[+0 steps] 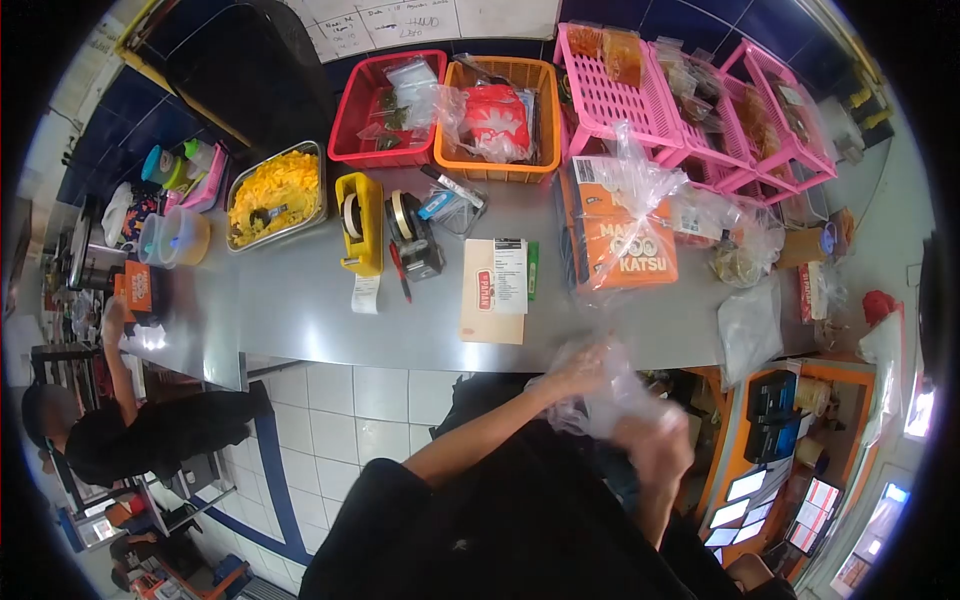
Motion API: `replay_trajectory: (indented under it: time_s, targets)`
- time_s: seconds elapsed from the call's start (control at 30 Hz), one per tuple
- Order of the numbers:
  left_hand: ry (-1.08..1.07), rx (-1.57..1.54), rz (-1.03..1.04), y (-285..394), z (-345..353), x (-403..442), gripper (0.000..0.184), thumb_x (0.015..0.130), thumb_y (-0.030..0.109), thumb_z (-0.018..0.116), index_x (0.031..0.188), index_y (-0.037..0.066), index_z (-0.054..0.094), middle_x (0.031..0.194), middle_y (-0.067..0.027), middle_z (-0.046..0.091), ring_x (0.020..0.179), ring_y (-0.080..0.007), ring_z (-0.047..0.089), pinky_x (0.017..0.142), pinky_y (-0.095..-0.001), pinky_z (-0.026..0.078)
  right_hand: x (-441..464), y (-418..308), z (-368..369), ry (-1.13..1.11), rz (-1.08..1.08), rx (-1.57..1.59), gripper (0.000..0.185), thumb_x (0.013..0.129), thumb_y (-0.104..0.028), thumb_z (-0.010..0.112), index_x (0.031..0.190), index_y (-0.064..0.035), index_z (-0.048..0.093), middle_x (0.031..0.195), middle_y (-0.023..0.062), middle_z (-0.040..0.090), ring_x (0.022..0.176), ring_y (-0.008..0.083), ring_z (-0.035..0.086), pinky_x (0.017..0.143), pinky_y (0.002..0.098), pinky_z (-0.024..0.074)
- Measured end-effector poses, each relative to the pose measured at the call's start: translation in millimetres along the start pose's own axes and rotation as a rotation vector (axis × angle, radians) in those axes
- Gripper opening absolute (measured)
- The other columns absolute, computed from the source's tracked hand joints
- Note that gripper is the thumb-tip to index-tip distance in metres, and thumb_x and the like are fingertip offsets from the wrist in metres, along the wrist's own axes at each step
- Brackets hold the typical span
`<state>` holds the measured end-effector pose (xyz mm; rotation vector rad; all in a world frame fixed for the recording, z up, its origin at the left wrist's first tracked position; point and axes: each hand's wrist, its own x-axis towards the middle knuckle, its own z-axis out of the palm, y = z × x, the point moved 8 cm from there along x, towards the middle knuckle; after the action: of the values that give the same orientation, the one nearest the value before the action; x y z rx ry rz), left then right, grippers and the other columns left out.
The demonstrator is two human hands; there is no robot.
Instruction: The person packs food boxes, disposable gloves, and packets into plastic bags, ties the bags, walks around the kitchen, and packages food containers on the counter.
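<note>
At the front edge of the steel counter, my left hand (588, 372) is closed on a crumpled clear plastic bag (612, 402). My right hand (655, 440), smeared by motion, appears closed on the same bag, lower and to the right; its fingertips are hard to make out. Just beyond my hands stands an orange katsu box (640, 240) inside a tied clear plastic bag, the knot sticking up on top. Left of it lies a brown paper envelope (492, 320) with a white printed receipt (510, 275) on it.
A yellow tape dispenser (360, 225), a black dispenser (412, 235) and a red pen (400, 275) sit mid-counter. Behind are a tray of yellow food (275, 195), a red basket (345, 140), an orange basket (500, 172) and pink racks (610, 90). Another person (130, 420) works far left.
</note>
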<state>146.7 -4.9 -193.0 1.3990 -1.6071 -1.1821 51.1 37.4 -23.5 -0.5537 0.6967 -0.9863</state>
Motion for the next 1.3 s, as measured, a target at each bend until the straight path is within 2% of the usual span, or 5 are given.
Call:
replay_trajectory:
  time_s: [0.23, 0.47, 0.7, 1.2, 1.3]
  targets:
    - [-0.410, 0.126, -0.213, 100.9, -74.1, -83.3, 0.026, 0.089, 0.011, 0.056, 0.113, 0.000, 0.059, 0.113, -0.0248, 0.059, 0.102, -0.0424, 0.058, 0.086, -0.0512, 0.046, 34.5, 37.4, -102.0, 0.571, -0.013, -0.375, 0.014, 0.096, -0.018, 0.055, 0.096, -0.0053, 0.060, 0.079, -0.0017, 0.052, 0.070, 0.0107, 0.048, 0.068, 0.0297, 0.0399]
    - [-0.409, 0.251, -0.150, 20.7, -74.9, -100.0, 0.060, 0.084, 0.012, 0.065, 0.139, 0.006, 0.042, 0.122, -0.0209, 0.060, 0.111, -0.0402, 0.058, 0.097, -0.0500, 0.043, 23.8, 25.3, -24.3, 0.116, 0.193, -0.128, 0.009, 0.092, -0.009, 0.054, 0.083, -0.0101, 0.052, 0.061, -0.0054, 0.035, 0.049, 0.0082, 0.035, 0.046, 0.0259, 0.0307]
    - [-0.479, 0.318, -0.150, 96.5, -108.2, -126.2, 0.019, 0.088, 0.021, 0.065, 0.100, 0.007, 0.069, 0.096, -0.0147, 0.070, 0.097, -0.0353, 0.065, 0.090, -0.0462, 0.050, 24.9, -36.4, -144.6, 0.837, -0.316, -0.390, 0.028, 0.098, -0.034, 0.060, 0.080, -0.0135, 0.055, 0.062, -0.0092, 0.042, 0.047, 0.0013, 0.033, 0.040, 0.0206, 0.0248]
    - [0.053, 0.556, 0.442, 92.8, -113.5, -108.1, 0.022, 0.087, 0.023, 0.068, 0.102, 0.010, 0.059, 0.087, -0.0052, 0.066, 0.088, -0.0306, 0.062, 0.086, -0.0411, 0.047, 63.2, -2.0, -65.0, 0.523, -0.016, -0.463, 0.037, 0.103, -0.040, 0.048, 0.086, -0.0077, 0.054, 0.054, -0.0078, 0.031, 0.040, 0.0035, 0.022, 0.038, 0.0238, 0.0153]
    - [-0.454, 0.741, -0.002, 40.8, -88.7, -99.5, 0.019, 0.085, 0.017, 0.068, 0.103, 0.011, 0.061, 0.090, -0.0066, 0.067, 0.093, -0.0301, 0.062, 0.085, -0.0411, 0.048, 68.1, -21.6, -78.5, 0.599, -0.149, -0.530, 0.021, 0.099, -0.027, 0.057, 0.103, -0.0071, 0.053, 0.085, -0.0007, 0.048, 0.071, 0.0082, 0.041, 0.058, 0.0240, 0.0370]
